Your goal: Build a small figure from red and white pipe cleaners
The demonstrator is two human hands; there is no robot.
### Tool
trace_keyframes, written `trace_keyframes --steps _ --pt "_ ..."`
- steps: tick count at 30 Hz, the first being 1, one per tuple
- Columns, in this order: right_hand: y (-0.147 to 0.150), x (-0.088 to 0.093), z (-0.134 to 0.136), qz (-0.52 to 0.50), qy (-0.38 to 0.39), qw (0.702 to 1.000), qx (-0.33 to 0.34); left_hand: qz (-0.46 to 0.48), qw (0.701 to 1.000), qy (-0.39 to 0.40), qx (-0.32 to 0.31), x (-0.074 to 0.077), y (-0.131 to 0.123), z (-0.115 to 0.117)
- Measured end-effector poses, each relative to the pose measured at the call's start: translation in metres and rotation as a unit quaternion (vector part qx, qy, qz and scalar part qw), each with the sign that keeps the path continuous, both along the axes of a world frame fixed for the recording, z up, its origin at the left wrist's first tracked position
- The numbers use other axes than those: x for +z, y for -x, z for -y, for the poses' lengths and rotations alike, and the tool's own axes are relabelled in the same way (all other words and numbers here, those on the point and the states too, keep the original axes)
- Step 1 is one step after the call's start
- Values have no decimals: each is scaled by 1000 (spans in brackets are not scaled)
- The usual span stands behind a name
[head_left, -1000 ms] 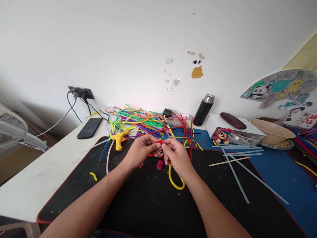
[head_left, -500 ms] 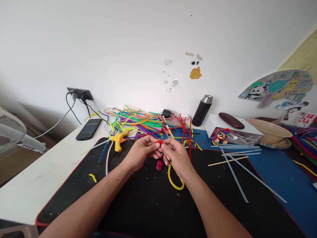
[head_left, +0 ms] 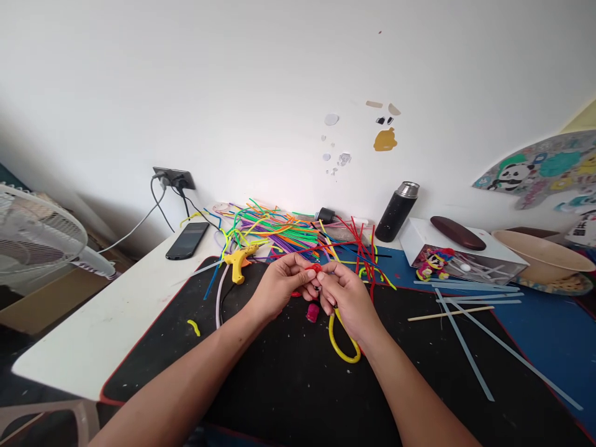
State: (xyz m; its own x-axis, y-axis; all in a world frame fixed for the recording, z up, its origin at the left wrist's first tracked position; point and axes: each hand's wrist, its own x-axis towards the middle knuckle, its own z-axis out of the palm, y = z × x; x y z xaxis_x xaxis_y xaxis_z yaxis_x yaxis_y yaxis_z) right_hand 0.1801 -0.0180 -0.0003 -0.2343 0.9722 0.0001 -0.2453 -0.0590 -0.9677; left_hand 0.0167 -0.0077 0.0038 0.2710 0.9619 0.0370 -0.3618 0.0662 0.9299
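Note:
Over the black mat [head_left: 279,385], my left hand [head_left: 282,284] and my right hand [head_left: 345,290] meet with their fingertips pinched on a small red curled piece [head_left: 316,268], perhaps a bit of pipe cleaner. Fingers cover most of it. Just beneath them is a small dark-pink object [head_left: 313,312]. By my right palm a smooth yellow loop [head_left: 343,356] hangs or lies, its upper end hidden by the hand, so I cannot tell whether it is held. Another red bit [head_left: 296,294] shows beside my left fingers.
Behind the hands lies a heap of coloured pipe cleaners [head_left: 279,233]. A yellow glue gun [head_left: 238,263] and a phone [head_left: 187,241] are on the left. To the right are a black flask [head_left: 397,212], a white box [head_left: 465,239], a small doll [head_left: 435,265] and translucent glue sticks [head_left: 470,354].
The whole view has shifted, so everything appears a little further right. Both hands keep their pinch on the red piece with hardly any change of pose.

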Motion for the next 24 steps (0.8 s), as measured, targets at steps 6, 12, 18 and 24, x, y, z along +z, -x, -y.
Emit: trace_keyframes --steps 6,12,18,24 --pt "-1 0 0 -1 1 1000 11 23 999 18 -13 0 2 -2" --pt "0 -1 -2 24 -12 1000 12 -32 999 -21 1 9 10 -2" --pt "0 -3 -2 70 -48 996 -15 -88 996 -21 -11 9 14 -3" --pt "0 -4 -1 123 -81 989 -34 -94 995 -8 -14 4 12 -5"
